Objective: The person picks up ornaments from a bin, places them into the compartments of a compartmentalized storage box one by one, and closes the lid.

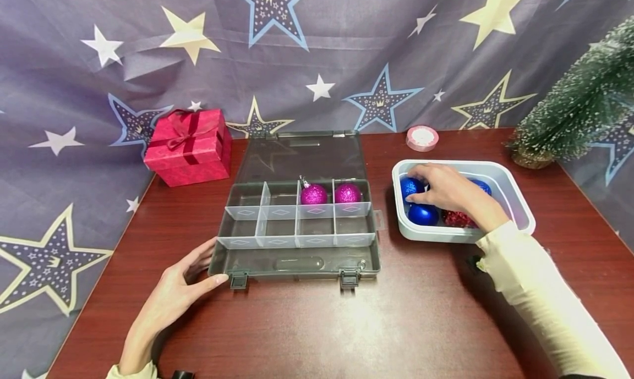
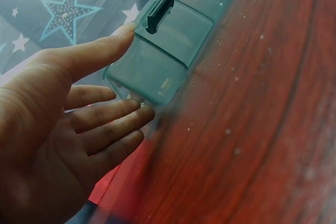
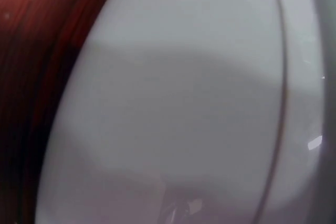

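Note:
A dark see-through compartment box (image 1: pixel 292 263) stands on the table with its lid (image 1: pixel 302 159) laid back. Two glittery magenta Christmas baubles (image 1: pixel 314 194) sit in back compartments at the right. My left hand (image 1: pixel 173 291) rests at the box's front left corner, thumb at the front edge; the left wrist view shows the fingers (image 2: pixel 113 129) fairly straight. Inside a pale plastic tub (image 1: pixel 520 219), my right hand (image 1: pixel 448 189) curls thumb and fingers round a glittery blue bauble (image 1: pixel 412 187). A shiny blue bauble (image 1: pixel 423 215) and a red textured one (image 1: pixel 458 219) lie beside it.
A red gift box (image 1: pixel 190 148) with a bow stands at the back left. Behind the tub lies a roll of pink ribbon (image 1: pixel 422 138). A small frosted Christmas tree (image 1: pixel 569 104) rises at the back right, before a star-patterned cloth (image 1: pixel 317 60).

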`<state>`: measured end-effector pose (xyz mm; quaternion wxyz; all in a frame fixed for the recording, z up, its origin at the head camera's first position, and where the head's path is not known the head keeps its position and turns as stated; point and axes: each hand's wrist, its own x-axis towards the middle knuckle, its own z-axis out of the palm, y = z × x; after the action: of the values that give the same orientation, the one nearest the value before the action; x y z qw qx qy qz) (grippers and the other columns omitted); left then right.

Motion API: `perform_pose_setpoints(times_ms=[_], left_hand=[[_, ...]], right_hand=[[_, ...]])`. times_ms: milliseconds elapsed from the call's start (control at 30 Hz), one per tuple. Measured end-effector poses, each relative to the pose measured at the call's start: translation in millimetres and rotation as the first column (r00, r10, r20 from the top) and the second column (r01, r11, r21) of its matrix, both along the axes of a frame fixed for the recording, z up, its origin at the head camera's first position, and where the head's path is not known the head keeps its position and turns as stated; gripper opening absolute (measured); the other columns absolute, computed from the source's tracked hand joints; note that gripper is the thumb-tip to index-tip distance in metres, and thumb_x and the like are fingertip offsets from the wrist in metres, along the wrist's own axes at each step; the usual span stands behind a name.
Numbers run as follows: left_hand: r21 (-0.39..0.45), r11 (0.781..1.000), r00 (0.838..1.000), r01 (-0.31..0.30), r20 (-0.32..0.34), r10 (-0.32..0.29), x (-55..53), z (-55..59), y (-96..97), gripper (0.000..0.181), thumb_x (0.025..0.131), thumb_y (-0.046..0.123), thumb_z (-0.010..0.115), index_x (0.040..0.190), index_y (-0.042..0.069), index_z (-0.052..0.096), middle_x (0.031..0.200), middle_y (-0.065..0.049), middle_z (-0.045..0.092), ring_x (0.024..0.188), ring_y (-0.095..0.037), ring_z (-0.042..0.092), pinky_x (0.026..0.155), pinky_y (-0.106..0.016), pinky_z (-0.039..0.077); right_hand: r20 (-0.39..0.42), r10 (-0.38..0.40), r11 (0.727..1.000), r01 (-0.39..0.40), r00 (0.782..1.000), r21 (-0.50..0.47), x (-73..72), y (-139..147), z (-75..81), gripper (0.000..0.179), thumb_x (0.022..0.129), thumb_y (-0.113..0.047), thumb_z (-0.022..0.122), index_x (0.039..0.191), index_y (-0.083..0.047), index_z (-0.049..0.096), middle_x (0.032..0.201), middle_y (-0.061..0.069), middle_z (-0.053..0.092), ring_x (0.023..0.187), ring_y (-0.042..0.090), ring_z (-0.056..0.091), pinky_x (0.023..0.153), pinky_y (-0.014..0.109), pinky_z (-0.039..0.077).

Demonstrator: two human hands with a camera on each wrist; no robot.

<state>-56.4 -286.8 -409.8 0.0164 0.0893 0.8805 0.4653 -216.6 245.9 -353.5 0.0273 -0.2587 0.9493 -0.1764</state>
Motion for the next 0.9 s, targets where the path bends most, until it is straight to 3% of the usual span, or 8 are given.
perform_pose_setpoints(times_ms=[233,533,900], left_hand=[[0.014,1.0,1.0,0.0,0.003,0.0,-0.4,-1.0,-0.3,0.072,0.094,0.02,0.08,0.157,0.016,0.046,0.135,-0.012,0.065,0.118,-0.006,0.062,0.096,-0.012,0.046],[0.015,1.0,1.0,0.001,-0.003,-0.001,-0.2,-2.2,-1.2,0.072,0.094,0.02,0.08,0.157,0.016,0.046,0.134,-0.013,0.065,0.118,-0.006,0.062,0.096,-0.011,0.046],[0.01,1.0,1.0,-0.001,-0.009,0.001,-1.0,-3.1,-1.6,0.072,0.094,0.02,0.08,0.157,0.017,0.046,0.134,-0.013,0.065,0.118,-0.005,0.062,0.095,-0.011,0.046]], right_hand=[[0.007,0.001,1.0,-0.001,1.0,-0.013,4.5,5,0.3,0.055,0.09,-0.023,0.084,0.132,0.006,0.063,0.124,0.028,0.066,0.116,0.044,0.062,0.104,0.062,0.045],[0.015,-0.042,0.99,0.044,0.999,-0.134,15.7,14,9.8,0.053,0.091,-0.024,0.083,0.132,0.004,0.064,0.121,0.024,0.068,0.112,0.041,0.065,0.101,0.06,0.048],[-0.066,-0.108,0.965,0.089,0.992,-0.245,27.5,16,22.4,0.048,0.087,-0.022,0.086,0.128,-0.002,0.069,0.115,0.018,0.071,0.108,0.037,0.066,0.096,0.058,0.05]])
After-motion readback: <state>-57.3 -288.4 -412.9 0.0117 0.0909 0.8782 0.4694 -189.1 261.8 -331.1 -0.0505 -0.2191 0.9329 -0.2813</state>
